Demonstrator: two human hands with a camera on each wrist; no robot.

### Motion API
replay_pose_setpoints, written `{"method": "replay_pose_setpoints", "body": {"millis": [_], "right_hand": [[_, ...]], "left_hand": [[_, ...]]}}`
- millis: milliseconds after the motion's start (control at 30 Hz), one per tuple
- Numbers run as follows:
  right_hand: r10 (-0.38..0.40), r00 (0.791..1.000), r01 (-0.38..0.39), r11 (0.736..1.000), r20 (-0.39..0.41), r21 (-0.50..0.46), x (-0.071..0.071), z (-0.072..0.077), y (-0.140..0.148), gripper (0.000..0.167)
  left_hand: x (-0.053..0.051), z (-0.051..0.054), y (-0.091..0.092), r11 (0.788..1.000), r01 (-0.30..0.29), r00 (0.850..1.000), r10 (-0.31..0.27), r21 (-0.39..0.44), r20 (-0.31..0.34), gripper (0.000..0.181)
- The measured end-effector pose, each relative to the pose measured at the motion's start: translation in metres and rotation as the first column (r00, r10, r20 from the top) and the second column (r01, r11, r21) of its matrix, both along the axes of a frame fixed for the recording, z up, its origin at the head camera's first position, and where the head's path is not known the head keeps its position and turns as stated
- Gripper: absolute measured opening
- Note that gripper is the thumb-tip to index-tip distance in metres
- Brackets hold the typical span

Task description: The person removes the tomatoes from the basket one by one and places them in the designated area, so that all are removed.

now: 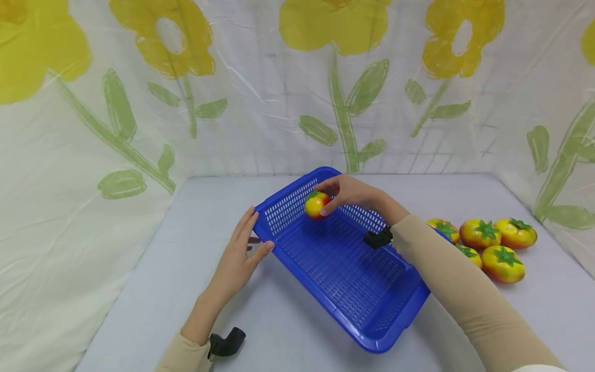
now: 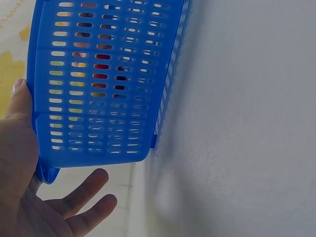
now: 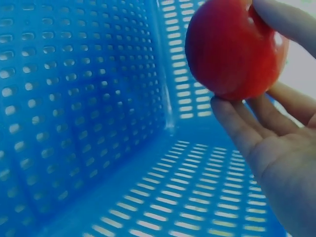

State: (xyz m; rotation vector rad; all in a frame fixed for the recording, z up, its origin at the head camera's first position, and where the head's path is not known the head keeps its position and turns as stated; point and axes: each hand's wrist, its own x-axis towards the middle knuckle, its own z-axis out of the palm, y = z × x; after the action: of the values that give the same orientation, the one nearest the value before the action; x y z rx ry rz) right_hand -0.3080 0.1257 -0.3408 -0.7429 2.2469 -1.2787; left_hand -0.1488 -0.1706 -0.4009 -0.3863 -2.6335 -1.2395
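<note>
A blue perforated basket (image 1: 339, 268) lies diagonally in the middle of the table. My left hand (image 1: 234, 266) grips its rim at the left corner; the left wrist view shows the thumb on the rim and two fingers spread free below the basket's end wall (image 2: 98, 156). Over the basket's far left part, my right hand (image 1: 355, 195) holds a yellow-and-red tomato (image 1: 316, 205) with a green leafy top. Seen from the right wrist, the tomato (image 3: 229, 54) has a glossy red underside, held between thumb and fingers above the basket floor.
Several similar tomatoes (image 1: 503, 263) sit together on the table right of the basket, some partly hidden by the basket's rim and the right sleeve (image 1: 460, 289). A white curtain (image 1: 255, 119) with painted yellow flowers hangs behind the pale table (image 1: 195, 222).
</note>
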Motion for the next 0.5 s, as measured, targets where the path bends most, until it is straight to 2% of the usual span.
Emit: {"method": "replay_pose_setpoints", "body": {"millis": [200, 367, 500], "right_hand": [[-0.07, 0.995, 0.072, 0.997, -0.077, 0.021, 0.008, 0.014, 0.001, 0.073], [-0.108, 0.986, 0.114, 0.993, -0.128, 0.041, 0.021, 0.03, 0.009, 0.073], [-0.131, 0.978, 0.135, 0.991, -0.159, 0.012, 0.033, 0.04, 0.019, 0.074]], "left_hand": [[0.0, -0.001, -0.001, 1.0, -0.001, 1.0, 0.001, -0.001, -0.006, 0.078], [0.0, 0.0, -0.001, 1.0, 0.003, 1.0, -0.003, -0.006, -0.005, 0.078], [-0.001, 0.001, 0.0, 1.0, 0.012, 1.0, -0.012, 0.0, -0.006, 0.077]]}}
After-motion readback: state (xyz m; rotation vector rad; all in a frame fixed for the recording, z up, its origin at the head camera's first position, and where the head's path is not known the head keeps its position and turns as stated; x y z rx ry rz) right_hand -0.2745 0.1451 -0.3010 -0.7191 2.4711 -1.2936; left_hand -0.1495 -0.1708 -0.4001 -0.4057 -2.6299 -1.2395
